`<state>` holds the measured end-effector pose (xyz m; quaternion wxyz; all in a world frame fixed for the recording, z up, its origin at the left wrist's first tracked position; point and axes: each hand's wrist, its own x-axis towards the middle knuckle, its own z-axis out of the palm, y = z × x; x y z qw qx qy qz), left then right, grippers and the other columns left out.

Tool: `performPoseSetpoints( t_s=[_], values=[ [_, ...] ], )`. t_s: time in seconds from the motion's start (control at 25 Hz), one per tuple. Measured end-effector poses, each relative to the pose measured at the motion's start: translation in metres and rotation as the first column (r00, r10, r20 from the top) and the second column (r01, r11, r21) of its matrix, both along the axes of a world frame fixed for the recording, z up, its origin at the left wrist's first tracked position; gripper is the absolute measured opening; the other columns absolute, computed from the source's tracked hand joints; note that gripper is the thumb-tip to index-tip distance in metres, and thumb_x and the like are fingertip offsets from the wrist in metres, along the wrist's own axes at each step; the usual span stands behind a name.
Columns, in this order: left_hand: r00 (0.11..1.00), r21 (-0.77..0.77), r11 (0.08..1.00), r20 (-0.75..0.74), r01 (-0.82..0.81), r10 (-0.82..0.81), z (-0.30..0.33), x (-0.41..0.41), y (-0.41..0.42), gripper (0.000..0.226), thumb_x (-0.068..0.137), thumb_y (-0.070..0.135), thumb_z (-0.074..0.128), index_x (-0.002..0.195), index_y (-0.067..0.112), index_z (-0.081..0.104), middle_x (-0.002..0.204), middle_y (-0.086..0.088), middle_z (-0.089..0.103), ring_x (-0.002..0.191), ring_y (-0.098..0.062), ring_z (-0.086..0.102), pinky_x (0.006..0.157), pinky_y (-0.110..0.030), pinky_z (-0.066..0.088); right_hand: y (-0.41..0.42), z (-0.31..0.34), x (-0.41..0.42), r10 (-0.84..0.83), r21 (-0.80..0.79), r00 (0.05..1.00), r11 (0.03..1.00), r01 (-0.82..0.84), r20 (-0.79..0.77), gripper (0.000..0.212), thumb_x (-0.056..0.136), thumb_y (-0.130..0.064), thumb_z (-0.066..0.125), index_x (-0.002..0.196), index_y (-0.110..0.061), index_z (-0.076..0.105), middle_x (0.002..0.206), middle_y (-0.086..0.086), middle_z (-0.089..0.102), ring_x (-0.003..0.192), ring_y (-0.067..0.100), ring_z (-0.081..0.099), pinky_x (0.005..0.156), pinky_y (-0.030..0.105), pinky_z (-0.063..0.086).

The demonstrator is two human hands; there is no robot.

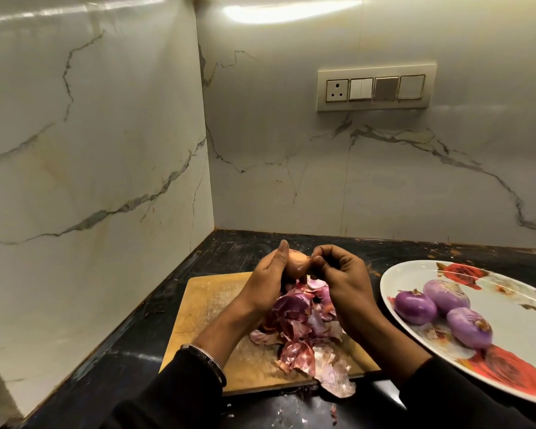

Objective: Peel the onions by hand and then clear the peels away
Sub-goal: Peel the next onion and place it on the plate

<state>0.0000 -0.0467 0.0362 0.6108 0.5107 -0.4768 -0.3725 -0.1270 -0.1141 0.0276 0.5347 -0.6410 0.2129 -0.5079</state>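
Note:
My left hand [268,278] holds a brown-skinned onion [298,264] up above the wooden cutting board [211,301]. My right hand [342,275] pinches the skin at the onion's right end with curled fingers. A heap of pink and purple peels [304,332] lies on the board under my hands, spilling over its front edge. Three peeled purple onions [444,306] sit on a white plate with a red rose pattern [508,295] at the right.
The black counter [130,345] runs into a corner of marble walls at left and back. A switch panel with a socket [376,89] is on the back wall. Small peel scraps lie on the counter in front of the board.

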Motion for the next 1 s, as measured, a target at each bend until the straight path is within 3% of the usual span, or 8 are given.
performPoseSetpoints(
  t_s=[0.12, 0.28, 0.4, 0.52, 0.6, 0.76, 0.84, 1.0],
  values=[
    [0.997, -0.039, 0.999, 0.065, -0.033, 0.035, -0.002, 0.005, 0.002, 0.046, 0.104, 0.044, 0.030, 0.097, 0.010, 0.060, 0.080, -0.003, 0.064, 0.066, -0.002, 0.062, 0.063, -0.016, 0.049, 0.001, -0.001, 0.001, 0.150, 0.141, 0.987, 0.978, -0.157, 0.056, 0.012, 0.096, -0.005, 0.056, 0.091, -0.007, 0.067, 0.084, 0.009, 0.069, 0.078, 0.018, 0.066, 0.069, 0.026, 0.056],
    [0.914, -0.173, 0.980, 0.375, -0.095, 0.155, -0.007, 0.012, 0.004, 0.045, 0.093, 0.053, 0.039, 0.104, 0.015, 0.059, 0.087, 0.005, 0.067, 0.077, 0.003, 0.067, 0.068, -0.016, 0.051, -0.004, -0.001, -0.003, -0.012, -0.186, 0.974, 0.982, -0.030, -0.225, 0.009, 0.096, -0.018, 0.060, 0.092, -0.011, 0.063, 0.082, 0.008, 0.069, 0.075, 0.020, 0.068, 0.066, 0.028, 0.055],
    [0.857, -0.233, 0.966, 0.470, -0.109, 0.210, -0.012, 0.018, 0.000, 0.044, 0.093, 0.063, 0.047, 0.103, 0.022, 0.058, 0.090, 0.002, 0.070, 0.087, -0.010, 0.071, 0.079, -0.037, 0.061, -0.003, -0.001, 0.000, -0.200, -0.361, 0.924, 0.930, 0.074, -0.325, 0.022, 0.096, -0.035, 0.058, 0.083, -0.019, 0.063, 0.071, 0.002, 0.065, 0.067, 0.019, 0.063, 0.063, 0.040, 0.055],
    [0.794, -0.301, 0.946, 0.543, -0.121, 0.274, -0.012, 0.020, -0.001, 0.039, 0.095, 0.059, 0.045, 0.103, 0.023, 0.056, 0.090, 0.003, 0.070, 0.088, -0.013, 0.071, 0.079, -0.041, 0.061, -0.001, 0.003, -0.001, -0.042, -0.195, 0.919, 0.980, -0.039, -0.393, 0.031, 0.099, -0.041, 0.051, 0.078, -0.024, 0.065, 0.061, -0.001, 0.058, 0.056, 0.015, 0.054, 0.054, 0.037, 0.048],
    [0.771, -0.326, 0.936, 0.558, -0.136, 0.306, -0.011, 0.018, 0.000, 0.035, 0.099, 0.054, 0.043, 0.104, 0.021, 0.055, 0.090, 0.005, 0.069, 0.086, -0.007, 0.070, 0.074, -0.032, 0.061, 0.004, 0.006, -0.001, 0.156, 0.019, 0.952, 0.988, -0.156, -0.263, 0.033, 0.101, -0.037, 0.049, 0.085, -0.014, 0.066, 0.062, 0.002, 0.054, 0.055, 0.013, 0.048, 0.051, 0.027, 0.041],
    [0.936, -0.250, 0.960, 0.290, -0.127, 0.199, -0.004, 0.007, 0.003, 0.047, 0.101, 0.044, 0.036, 0.102, 0.002, 0.057, 0.076, -0.004, 0.061, 0.059, -0.003, 0.060, 0.051, -0.016, 0.046, 0.018, 0.007, 0.009, 0.261, 0.100, 0.965, 0.961, -0.259, -0.004, 0.029, 0.103, -0.026, 0.046, 0.091, -0.002, 0.060, 0.065, 0.004, 0.049, 0.057, 0.010, 0.044, 0.052, 0.022, 0.039],
    [0.990, -0.191, 0.979, 0.106, -0.071, 0.093, 0.000, 0.007, 0.006, 0.052, 0.105, 0.039, 0.033, 0.101, -0.007, 0.055, 0.069, -0.011, 0.055, 0.049, -0.009, 0.052, 0.044, -0.017, 0.040, 0.022, 0.008, 0.012, 0.278, 0.068, 0.960, 0.958, -0.278, 0.010, 0.028, 0.103, -0.025, 0.047, 0.086, -0.006, 0.058, 0.064, 0.002, 0.047, 0.057, 0.010, 0.042, 0.053, 0.021, 0.038],
    [0.997, -0.075, 0.997, -0.073, -0.005, 0.000, 0.004, 0.014, 0.010, 0.047, 0.104, 0.046, 0.036, 0.089, 0.005, 0.054, 0.055, 0.000, 0.048, 0.043, -0.008, 0.034, 0.040, -0.019, 0.026, 0.028, 0.012, 0.010, 0.289, -0.038, 0.955, 0.956, -0.292, -0.069, 0.027, 0.103, -0.023, 0.045, 0.084, -0.007, 0.056, 0.063, -0.002, 0.046, 0.057, 0.008, 0.039, 0.052, 0.021, 0.036]
  ],
)
